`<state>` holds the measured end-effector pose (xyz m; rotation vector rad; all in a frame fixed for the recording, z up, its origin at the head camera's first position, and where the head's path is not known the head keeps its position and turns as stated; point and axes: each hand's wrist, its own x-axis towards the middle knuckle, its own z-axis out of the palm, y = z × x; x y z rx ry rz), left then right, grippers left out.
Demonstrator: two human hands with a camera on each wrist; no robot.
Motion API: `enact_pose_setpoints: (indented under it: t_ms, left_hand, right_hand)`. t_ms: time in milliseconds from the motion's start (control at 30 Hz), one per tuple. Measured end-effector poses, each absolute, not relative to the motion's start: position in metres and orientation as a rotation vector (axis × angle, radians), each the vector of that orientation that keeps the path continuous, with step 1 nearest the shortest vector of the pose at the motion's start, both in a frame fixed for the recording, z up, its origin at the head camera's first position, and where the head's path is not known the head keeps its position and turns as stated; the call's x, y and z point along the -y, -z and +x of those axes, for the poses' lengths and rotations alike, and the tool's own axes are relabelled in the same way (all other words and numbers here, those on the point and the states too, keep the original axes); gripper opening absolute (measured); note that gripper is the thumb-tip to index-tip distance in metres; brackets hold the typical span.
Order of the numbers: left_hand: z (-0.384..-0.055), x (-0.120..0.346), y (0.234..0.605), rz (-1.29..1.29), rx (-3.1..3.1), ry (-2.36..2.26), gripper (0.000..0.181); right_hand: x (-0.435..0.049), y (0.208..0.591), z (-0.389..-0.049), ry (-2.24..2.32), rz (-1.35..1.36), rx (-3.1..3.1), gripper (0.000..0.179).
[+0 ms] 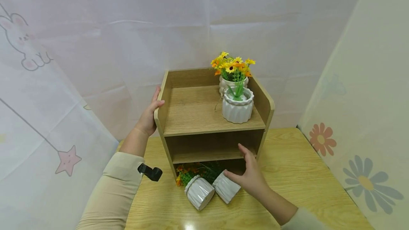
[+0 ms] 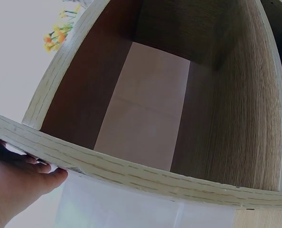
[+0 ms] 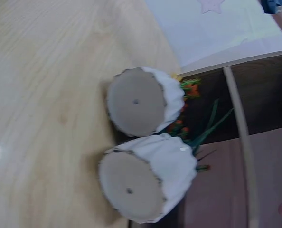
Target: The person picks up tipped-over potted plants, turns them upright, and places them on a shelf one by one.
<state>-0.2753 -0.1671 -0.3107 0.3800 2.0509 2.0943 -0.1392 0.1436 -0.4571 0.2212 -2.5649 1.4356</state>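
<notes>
A small wooden shelf (image 1: pixel 193 111) stands on the table, with its left side panel held by my left hand (image 1: pixel 149 118). The thumb lies over that panel's top edge and the other fingers are on the outer side, partly hidden. My right hand (image 1: pixel 252 178) has thumb and index finger spread apart, in front of the shelf's right half and holding nothing. Below it, two white pots lie tipped at the bottom opening: a left pot (image 1: pixel 200 192) with orange flowers, and a right pot (image 1: pixel 226 187) with green leaves. Their plants point into the shelf, and their bases face outward in the right wrist view.
On the top board at the right, a white ribbed pot (image 1: pixel 237 111) stands upright before a cream pot (image 1: pixel 223 86) with yellow and orange flowers (image 1: pixel 231 66). The wooden table (image 1: pixel 297 173) extends around the shelf. Printed cloth walls (image 1: pixel 105 38) enclose the back and sides.
</notes>
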Motion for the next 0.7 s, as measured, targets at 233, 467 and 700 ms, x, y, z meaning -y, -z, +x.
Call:
enact_pose_setpoints:
  t_ms: [233,467,700]
  left_hand:
    - [-0.275,0.167,0.311,0.377,-2.052,-2.099,0.077]
    - [-0.273,0.167,0.31,0.368,-2.053,-2.098,0.077]
    - [-0.272,0.167,0.308,0.368,-2.05,-2.097,0.076]
  right_hand:
    - [-0.141,0.486,-0.14,-1.458,0.188,2.66,0.1]
    - [-0.139,0.51,-0.138,-1.41,0.155,2.763,0.092]
    - [-0.135,0.523,-0.138,-1.363,0.164,2.794,0.092]
